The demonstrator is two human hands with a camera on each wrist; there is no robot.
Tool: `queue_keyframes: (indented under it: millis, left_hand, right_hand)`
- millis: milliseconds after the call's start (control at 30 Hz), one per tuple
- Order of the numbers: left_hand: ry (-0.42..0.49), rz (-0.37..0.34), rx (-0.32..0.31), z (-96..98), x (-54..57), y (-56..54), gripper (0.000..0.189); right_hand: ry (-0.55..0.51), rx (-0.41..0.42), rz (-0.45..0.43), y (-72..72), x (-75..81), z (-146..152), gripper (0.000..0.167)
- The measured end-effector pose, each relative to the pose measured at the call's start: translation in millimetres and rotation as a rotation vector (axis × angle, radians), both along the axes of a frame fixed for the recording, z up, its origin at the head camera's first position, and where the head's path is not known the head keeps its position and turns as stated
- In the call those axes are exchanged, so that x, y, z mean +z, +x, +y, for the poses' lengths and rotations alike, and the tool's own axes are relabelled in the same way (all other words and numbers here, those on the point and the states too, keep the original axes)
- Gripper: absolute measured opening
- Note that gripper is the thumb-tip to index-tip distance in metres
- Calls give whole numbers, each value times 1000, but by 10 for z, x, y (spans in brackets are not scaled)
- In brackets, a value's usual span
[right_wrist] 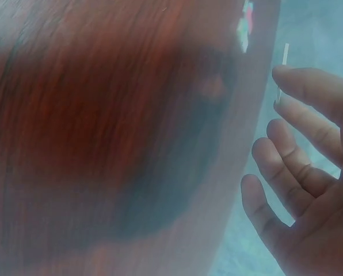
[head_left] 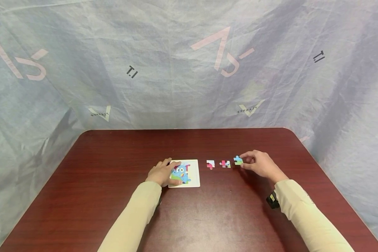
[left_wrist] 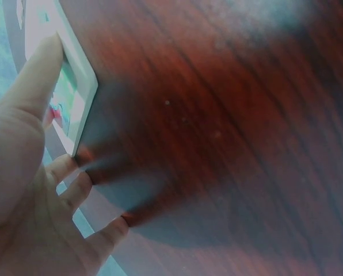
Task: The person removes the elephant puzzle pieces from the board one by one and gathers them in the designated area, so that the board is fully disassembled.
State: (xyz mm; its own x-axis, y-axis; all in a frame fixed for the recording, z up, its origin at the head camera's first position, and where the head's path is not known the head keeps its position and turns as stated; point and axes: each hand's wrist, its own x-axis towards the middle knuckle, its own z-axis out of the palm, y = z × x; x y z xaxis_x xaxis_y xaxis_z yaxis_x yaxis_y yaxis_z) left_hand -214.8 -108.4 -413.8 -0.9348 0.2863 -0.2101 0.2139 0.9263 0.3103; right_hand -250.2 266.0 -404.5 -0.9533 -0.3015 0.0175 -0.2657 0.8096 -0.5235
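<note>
A white-framed puzzle board (head_left: 194, 175) lies on the table, partly filled with a blue cartoon animal picture (head_left: 180, 171). My left hand (head_left: 160, 173) rests at the board's left side, thumb and index finger laid over its face. In the left wrist view the thumb (left_wrist: 36, 77) presses on the board, while the other fingertips reach the table beside it. Between thumb and index finger my right hand (head_left: 262, 163) pinches a blue and green puzzle piece (head_left: 238, 160), just above the table. The right wrist view shows this piece edge-on as a thin strip (right_wrist: 286, 54).
Two loose puzzle pieces lie between the board and my right hand: a white and red one (head_left: 210, 164) and a red, blue and white one (head_left: 225, 164). The dark red wooden table (head_left: 189, 217) ends at a grey printed cloth (head_left: 163, 87) hanging behind and at both sides.
</note>
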Motion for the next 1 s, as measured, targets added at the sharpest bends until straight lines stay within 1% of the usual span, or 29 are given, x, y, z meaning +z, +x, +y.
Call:
queue_keyframes:
  millis: [400, 600, 767, 1000]
  left_hand:
    - [-1, 8, -2, -9, -32, -17, 75]
    - [-5, 8, -3, -11, -36, -19, 74]
    - [-9, 11, 0, -7, -23, -11, 74]
    - [3, -2, 4, 2, -3, 6, 74]
  right_hand:
    - [38, -37, -34, -44, -145, 101, 31]
    - [48, -44, -59, -48, -177, 99, 32]
    - [41, -52, -67, -49, -193, 68, 32]
    - [36, -53, -73, -56, -214, 66, 31]
